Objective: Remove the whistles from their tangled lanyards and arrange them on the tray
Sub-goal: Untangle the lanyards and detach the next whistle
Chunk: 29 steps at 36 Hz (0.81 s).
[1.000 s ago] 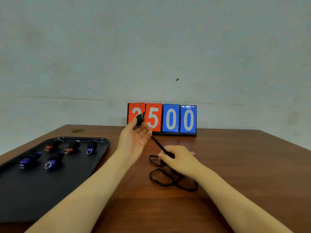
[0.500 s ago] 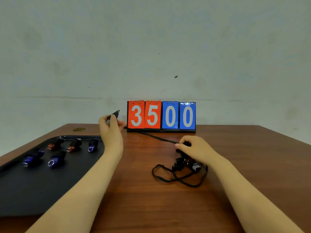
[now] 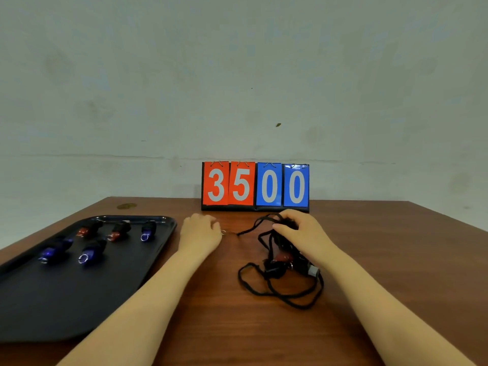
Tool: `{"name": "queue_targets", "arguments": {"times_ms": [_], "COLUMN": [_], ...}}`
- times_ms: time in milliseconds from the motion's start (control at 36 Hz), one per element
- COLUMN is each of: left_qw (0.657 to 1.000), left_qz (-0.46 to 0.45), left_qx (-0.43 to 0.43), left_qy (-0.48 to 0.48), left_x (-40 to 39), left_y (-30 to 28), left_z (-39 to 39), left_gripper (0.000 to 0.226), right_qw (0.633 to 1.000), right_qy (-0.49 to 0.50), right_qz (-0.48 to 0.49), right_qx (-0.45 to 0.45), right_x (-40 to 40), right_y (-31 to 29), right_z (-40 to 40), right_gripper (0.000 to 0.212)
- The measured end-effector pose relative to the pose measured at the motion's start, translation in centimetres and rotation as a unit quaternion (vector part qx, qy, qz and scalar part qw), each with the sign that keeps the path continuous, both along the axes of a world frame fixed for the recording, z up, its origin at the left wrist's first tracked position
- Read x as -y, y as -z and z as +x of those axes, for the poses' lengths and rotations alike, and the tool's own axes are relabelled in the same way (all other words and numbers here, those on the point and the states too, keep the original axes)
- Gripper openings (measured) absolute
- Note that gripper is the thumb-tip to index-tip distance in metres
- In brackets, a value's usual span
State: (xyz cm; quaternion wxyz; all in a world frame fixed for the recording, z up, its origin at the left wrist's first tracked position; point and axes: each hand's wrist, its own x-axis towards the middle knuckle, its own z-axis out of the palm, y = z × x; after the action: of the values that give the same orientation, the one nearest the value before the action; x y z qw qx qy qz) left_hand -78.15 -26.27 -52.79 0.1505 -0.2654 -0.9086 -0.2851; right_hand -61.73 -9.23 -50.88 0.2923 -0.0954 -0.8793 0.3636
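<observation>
Mid-untangle — your right hand (image 3: 303, 231) grips the lanyard tangle (image 3: 280, 262), left hand (image 3: 200, 231) clenched beside it, contents hidden — next, free that whistle.

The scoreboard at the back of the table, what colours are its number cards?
The scoreboard shows two red cards, 3 and 5, then two blue zeros, clear in the head view.

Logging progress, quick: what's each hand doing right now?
Left hand: curled, apparently pinching a small metal ring.
Right hand: gripping the tangled black cord lanyards.

Five whistles (image 3: 91, 243) lie on the tray (image 3: 66, 307); both hands, left (image 3: 200, 233) and right (image 3: 303, 233), grip the tangled lanyards (image 3: 277, 281).
</observation>
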Motion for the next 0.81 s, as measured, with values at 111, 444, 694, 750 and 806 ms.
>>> {"name": "queue_targets", "arguments": {"times_ms": [111,444,694,750,806], "left_qw": [0.985,0.954,0.949,0.948,0.952], "left_qz": [0.094,0.028,0.103,0.086,0.075], "left_qx": [0.0,0.136,0.12,0.114,0.103], "left_qy": [0.147,0.266,0.274,0.284,0.278], "left_x": [-0.9,-1.0,-0.6,-0.6,-0.6], "left_y": [-0.7,-0.5,-1.0,-0.8,-0.7], "left_z": [2.5,5.1,4.3,4.1,4.0], "left_gripper": [0.041,0.046,0.021,0.011,0.008], "right_qw": [1.0,0.998,0.994,0.992,0.991], "right_qy": [-0.004,-0.013,0.075,0.087,0.086], "right_qz": [-0.014,0.007,0.033,0.044,0.041], "right_qx": [0.007,0.065,0.066,0.081,0.098], "right_x": [0.1,-0.1,-0.1,-0.1,-0.2], "right_y": [0.0,0.5,0.5,0.5,0.5], "right_z": [-0.2,-0.1,-0.2,-0.1,0.0], "right_gripper": [0.013,0.014,0.02,0.015,0.014]}}
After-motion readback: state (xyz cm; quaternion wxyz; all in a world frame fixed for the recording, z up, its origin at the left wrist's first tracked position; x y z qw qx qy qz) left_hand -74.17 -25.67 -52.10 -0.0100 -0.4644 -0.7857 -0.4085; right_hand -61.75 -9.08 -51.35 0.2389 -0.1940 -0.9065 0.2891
